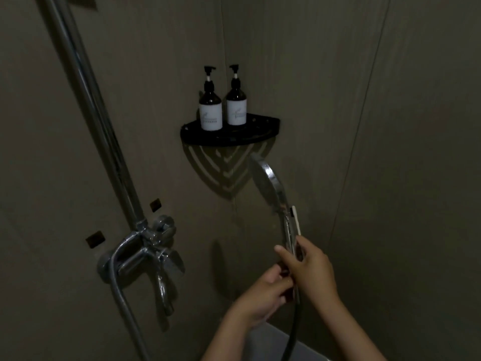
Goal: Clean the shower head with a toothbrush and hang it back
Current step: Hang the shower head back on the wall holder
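The chrome shower head [268,182] points up and left, below the corner shelf, its round face turned to the left. My right hand [311,269] grips its handle together with a white toothbrush [296,221], whose brush end sticks up beside the handle. My left hand [263,298] closes on the lower end of the handle, where the dark hose [292,332] leaves it and drops down. Both hands touch each other around the handle.
A chrome riser rail [104,121] runs diagonally down the left wall to the mixer tap [148,254]. A black corner shelf [229,134] carries two pump bottles [210,110]. A second hose [125,308] hangs from the tap. Tiled walls enclose the corner.
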